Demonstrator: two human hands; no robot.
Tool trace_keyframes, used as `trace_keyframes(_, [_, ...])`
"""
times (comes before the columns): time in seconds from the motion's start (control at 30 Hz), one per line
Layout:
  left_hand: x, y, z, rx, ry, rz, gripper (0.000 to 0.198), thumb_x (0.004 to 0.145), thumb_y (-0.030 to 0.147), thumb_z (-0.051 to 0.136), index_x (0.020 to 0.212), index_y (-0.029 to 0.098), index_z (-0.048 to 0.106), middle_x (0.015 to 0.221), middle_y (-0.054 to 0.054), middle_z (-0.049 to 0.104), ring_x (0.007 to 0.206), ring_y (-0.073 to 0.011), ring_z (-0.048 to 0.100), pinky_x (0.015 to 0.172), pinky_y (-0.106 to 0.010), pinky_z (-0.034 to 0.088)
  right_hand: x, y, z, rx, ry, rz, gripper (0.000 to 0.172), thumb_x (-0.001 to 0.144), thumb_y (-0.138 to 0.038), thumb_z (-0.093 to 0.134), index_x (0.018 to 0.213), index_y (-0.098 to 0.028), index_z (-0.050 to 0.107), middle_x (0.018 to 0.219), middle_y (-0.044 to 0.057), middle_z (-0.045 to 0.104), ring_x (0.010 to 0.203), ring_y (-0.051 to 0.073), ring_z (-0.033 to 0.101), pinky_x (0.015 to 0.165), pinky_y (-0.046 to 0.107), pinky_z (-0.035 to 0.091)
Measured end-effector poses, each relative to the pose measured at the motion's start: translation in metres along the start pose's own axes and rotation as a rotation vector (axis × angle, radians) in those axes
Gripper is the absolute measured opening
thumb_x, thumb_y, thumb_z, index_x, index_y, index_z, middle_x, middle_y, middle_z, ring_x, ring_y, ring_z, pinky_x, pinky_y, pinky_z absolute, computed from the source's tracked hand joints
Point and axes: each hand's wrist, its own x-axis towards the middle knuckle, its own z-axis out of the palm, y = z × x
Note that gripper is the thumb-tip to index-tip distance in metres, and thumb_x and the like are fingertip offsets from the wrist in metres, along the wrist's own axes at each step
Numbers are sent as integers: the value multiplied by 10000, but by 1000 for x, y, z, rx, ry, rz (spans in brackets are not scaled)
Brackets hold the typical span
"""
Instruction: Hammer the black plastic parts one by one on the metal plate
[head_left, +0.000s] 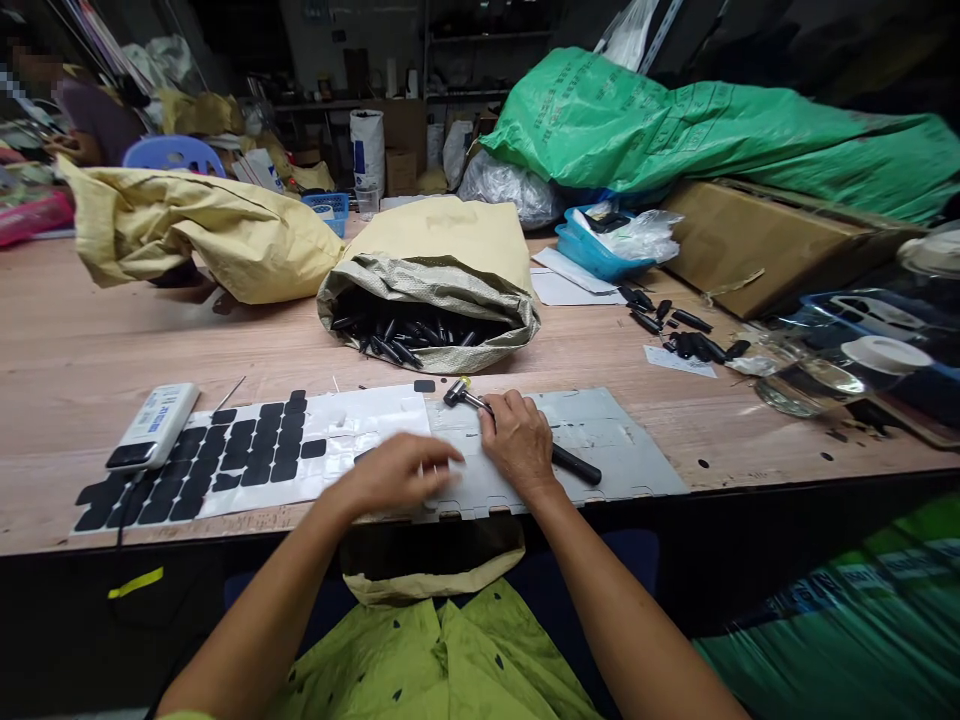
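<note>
My right hand point(517, 445) lies over the middle of a hammer point(576, 463), fingers curled round it. Its metal head shows to the left of my knuckles, and the black handle end sticks out to the right. The hammer is low over a grey sheet point(622, 440) at the table's front edge. My left hand point(405, 475), blurred, is just left of it, fingers stretched and apart, with nothing visible in them. Beside that hand, a white backing sheet point(360, 410) carries several rows of black rounded stickers point(262, 445).
A white device point(157, 425) with a cable rests on the left stickers. Behind is an open sack point(517, 335) of black pieces. Loose black parts point(694, 345), clear containers point(795, 385) and a cardboard box point(765, 240) stand right. Another person point(90, 110) is far left.
</note>
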Motion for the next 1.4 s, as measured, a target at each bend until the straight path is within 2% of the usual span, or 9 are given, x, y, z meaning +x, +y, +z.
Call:
trace_keyframes(0.1, [47,-37,-38,208,457,-130,212,895,225,590,1074,225,703,1058,-62,681,968,-224,612,869,-375,496,1,0,0,2,3,2,177,919,-284,513,1002,-195,641,958,72,602,870,212,473,706,320,288])
trace_keyframes(0.2, [83,-69,-60,404,637,-260,307,781,171,699,1086,209,698,1140,-91,614,1087,-288,524,955,-436,450,1,0,1,6,4,-2,173,925,-292,510,992,-199,638,956,69,597,876,211,472,708,321,291])
trace_keyframes(0.3, [100,-81,-64,530,623,-289,337,728,122,707,1054,209,709,1163,-97,565,1098,-309,475,957,-443,429,1,0,1,4,1,0,172,924,-297,514,993,-199,638,957,68,596,881,212,471,710,322,290])
trace_keyframes(0.47, [98,-75,-58,598,650,-286,146,779,182,698,922,203,720,1055,-101,547,1059,-309,463,927,-445,411,2,0,0,5,0,5,166,921,-294,525,996,-200,640,964,64,602,891,210,478,717,319,289])
trace_keyframes(0.6, [74,-60,-55,543,728,-181,129,853,262,666,969,211,692,1041,-83,588,1019,-277,482,897,-413,409,2,0,-1,-3,-7,9,162,917,-288,528,991,-197,639,954,58,597,877,202,474,714,313,285])
trace_keyframes(0.8, [11,-46,-26,354,394,-122,122,868,329,668,921,222,693,926,-27,664,925,-231,536,823,-371,419,2,0,-1,-3,-14,16,181,918,-297,527,1004,-191,646,963,60,599,866,199,473,712,310,284])
trace_keyframes(0.9, [-7,-49,-8,316,378,-149,145,841,320,687,933,210,710,923,-40,661,927,-239,531,809,-370,422,1,0,-1,3,-8,17,189,920,-297,526,1012,-189,651,969,64,604,876,203,479,718,311,290])
trace_keyframes(1.2, [-15,-57,-2,181,497,-197,144,769,278,745,887,197,728,857,-36,633,916,-230,513,812,-365,431,3,2,-1,67,-31,26,180,925,-270,538,1013,-197,677,952,63,631,864,201,526,714,307,338])
trace_keyframes(1.4, [-14,-60,-2,161,474,-209,159,733,292,789,864,211,748,832,-29,645,915,-232,502,818,-365,417,-10,-22,-22,388,10,6,227,960,-293,485,1085,-218,659,1009,48,651,849,172,593,692,273,412])
